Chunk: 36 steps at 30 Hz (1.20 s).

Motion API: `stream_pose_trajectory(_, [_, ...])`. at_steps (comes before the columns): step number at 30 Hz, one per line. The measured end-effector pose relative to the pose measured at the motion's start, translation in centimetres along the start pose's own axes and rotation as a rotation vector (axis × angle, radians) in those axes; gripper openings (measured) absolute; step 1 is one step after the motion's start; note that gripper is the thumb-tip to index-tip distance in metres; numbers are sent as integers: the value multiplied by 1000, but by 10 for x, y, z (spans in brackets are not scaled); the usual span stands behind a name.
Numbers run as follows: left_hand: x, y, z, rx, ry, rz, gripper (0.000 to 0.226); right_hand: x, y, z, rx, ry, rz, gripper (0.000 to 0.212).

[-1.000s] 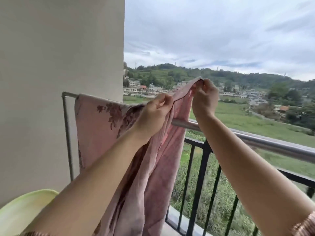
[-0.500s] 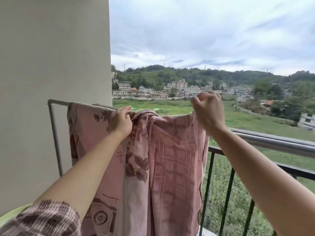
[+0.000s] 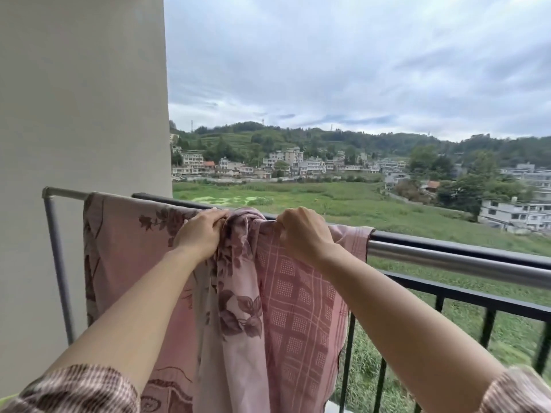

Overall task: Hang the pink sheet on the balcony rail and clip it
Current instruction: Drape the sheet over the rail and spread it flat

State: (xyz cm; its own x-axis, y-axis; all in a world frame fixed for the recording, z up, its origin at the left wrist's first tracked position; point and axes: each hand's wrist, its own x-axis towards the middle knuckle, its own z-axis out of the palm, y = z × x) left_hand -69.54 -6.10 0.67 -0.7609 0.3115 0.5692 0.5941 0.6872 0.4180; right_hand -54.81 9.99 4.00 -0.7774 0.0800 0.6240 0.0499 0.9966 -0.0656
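The sheet [image 3: 292, 299] drapes over the rail [image 3: 447, 257], a wall [image 3: 80, 114] to its left.

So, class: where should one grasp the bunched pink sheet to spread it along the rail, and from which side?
Pinch the gathered top fold of the pink sheet from above, on the balcony side, where it crests the rail. That is where the left hand and right hand grip it.
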Motion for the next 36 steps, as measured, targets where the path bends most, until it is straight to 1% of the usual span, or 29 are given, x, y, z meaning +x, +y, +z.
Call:
stream_pose_trajectory(2, [3,-2,0,-19,18,-2,36,0,2,-1,14,17,-5,21])
stream_pose_trajectory(5, [6,-5,0,-75,50,-6,36,-2,5,0,81,66,39,26])
stream_pose_trajectory(6, [6,-6,1,-118,74,-38,37,-2,7,1,109,81,56,26])
stream_pose_trajectory(7, [5,-8,2,-177,126,-111,37,-1,9,3,136,91,69,27])
stream_pose_trajectory(9, [0,-16,6,-321,234,-396,45,2,12,5,180,82,86,27])
stream_pose_trajectory(10, [-2,-22,9,-402,222,-544,57,3,14,6,189,71,88,27])
stream_pose_trajectory(11, [-3,-26,13,-488,166,-643,72,4,15,7,190,65,88,27])
stream_pose_trajectory(12, [-1,-28,17,-575,105,-695,84,5,16,8,189,65,88,28])
stream_pose_trajectory(13, [0,-27,19,-648,63,-717,92,5,16,9,190,68,88,29])
stream_pose_trajectory(14, [4,-26,20,-695,41,-717,95,6,17,10,190,71,89,31])
stream_pose_trajectory(15, [8,-20,19,-707,26,-703,93,7,16,10,187,73,89,32])
stream_pose_trajectory(18, [24,-9,18,-763,27,-716,73,7,17,11,167,87,93,33])
stream_pose_trajectory(23, [34,-19,6,-880,22,-799,61,5,15,12,147,95,81,30])
stream_pose_trajectory(26, [37,-25,0,-902,1,-771,51,6,13,12,133,110,88,31])
stream_pose_trajectory(31, [47,-36,-13,-799,162,-742,50,6,11,7,113,112,136,29])
stream_pose_trajectory(32, [52,-42,-18,-807,196,-761,52,6,13,4,109,119,164,29])
stream_pose_trajectory(34, [63,-52,-27,-895,244,-791,55,4,24,-4,121,162,253,32])
stream_pose_trajectory(36, [72,-62,-37,-918,276,-796,48,-1,38,-16,147,253,353,36])
